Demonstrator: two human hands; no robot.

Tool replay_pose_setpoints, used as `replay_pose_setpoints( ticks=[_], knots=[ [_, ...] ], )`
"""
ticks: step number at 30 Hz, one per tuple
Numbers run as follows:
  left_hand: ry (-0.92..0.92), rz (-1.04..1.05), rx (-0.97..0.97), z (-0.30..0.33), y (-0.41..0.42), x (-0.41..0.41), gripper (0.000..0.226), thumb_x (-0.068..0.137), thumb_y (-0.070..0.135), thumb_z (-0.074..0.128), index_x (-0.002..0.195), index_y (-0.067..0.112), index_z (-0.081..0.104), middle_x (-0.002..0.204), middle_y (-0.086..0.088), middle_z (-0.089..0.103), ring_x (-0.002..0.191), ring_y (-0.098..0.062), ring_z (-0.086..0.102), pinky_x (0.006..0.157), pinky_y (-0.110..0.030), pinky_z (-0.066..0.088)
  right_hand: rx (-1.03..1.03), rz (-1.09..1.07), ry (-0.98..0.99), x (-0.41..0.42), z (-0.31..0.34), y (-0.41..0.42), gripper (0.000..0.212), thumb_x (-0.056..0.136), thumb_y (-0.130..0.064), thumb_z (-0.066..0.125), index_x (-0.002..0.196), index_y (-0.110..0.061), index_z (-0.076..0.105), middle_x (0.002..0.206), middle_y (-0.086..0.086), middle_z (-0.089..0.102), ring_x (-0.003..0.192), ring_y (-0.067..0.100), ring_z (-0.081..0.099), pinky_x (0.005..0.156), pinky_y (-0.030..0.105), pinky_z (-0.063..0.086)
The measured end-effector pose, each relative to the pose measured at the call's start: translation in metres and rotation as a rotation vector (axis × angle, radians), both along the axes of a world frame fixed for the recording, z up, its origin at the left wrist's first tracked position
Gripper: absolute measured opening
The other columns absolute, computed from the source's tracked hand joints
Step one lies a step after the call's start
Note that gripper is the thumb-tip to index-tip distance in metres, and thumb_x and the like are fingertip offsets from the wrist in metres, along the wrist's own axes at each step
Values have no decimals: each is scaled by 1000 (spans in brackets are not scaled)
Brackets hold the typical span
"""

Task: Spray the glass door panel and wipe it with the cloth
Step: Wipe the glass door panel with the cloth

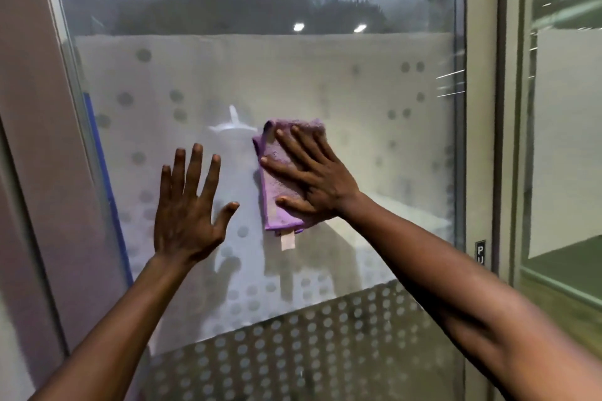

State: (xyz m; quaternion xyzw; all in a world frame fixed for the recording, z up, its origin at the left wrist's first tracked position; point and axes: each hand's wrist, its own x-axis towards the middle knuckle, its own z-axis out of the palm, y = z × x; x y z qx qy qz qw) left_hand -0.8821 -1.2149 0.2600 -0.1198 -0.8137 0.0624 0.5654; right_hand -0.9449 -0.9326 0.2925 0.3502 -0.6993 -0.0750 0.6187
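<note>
The glass door panel (374, 91) fills the view, with a frosted band and grey dots across its middle. A folded purple cloth (273, 169) with a pale tag at its lower edge lies flat against the glass near the centre. My right hand (309, 179) presses the cloth to the panel with straight, spread fingers. My left hand (189, 205) rests flat on the glass to the left of the cloth, fingers spread, holding nothing. No spray bottle is in my hands; a faint bottle-like shape shows in the glass just left of the cloth.
A pale door frame (482, 139) runs down the right edge of the panel, with a small black push label (480, 252) on it. Another glass pane (566, 139) stands further right. A wall and a blue strip (107, 188) border the left side.
</note>
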Motion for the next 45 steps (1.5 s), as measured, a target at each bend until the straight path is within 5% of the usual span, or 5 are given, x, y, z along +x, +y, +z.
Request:
replay_pose_setpoints(
  ticks=[17, 28, 35, 39, 45],
  knots=[
    [66, -38, 33, 12, 12, -17, 89, 91, 64, 31, 163, 17, 9, 172, -12, -3, 159, -35, -5, 128, -58, 5, -1873, -133, -357, -40, 1, 103, 70, 90, -51, 44, 155, -25, 43, 165, 21, 32, 151, 45, 33, 120, 64, 25],
    [54, -24, 49, 12, 13, -15, 88, 92, 64, 31, 163, 18, 7, 172, -11, -6, 159, -33, -9, 129, -56, 0, -1321, -133, -330, -25, 140, 65, 83, 87, -65, 34, 162, -34, 16, 172, 19, 7, 158, 42, 8, 126, 61, 8],
    [57, -32, 39, 12, 13, -15, 89, 92, 65, 31, 163, 18, 3, 172, -12, -9, 159, -35, -8, 129, -57, 1, -1359, -263, -190, -47, -3, 118, 73, 93, -48, 44, 160, -24, 31, 168, 24, 21, 153, 46, 27, 118, 64, 31],
    [68, -59, 47, 11, 13, -20, 89, 92, 65, 32, 163, 19, 3, 172, -11, -10, 159, -34, -11, 128, -55, -3, -1263, -427, -508, -38, -137, 148, 134, 59, -42, 89, 164, -21, 9, 171, 23, -1, 159, 37, 2, 127, 56, 19],
    [66, -118, 53, 12, 11, -26, 90, 93, 64, 34, 163, 17, 4, 171, -14, -9, 158, -35, -13, 125, -66, 6, -1593, -325, -658, -19, -195, 130, 107, 66, -42, 55, 162, -21, 13, 170, 23, 6, 158, 44, 8, 128, 57, 14]
  ],
)
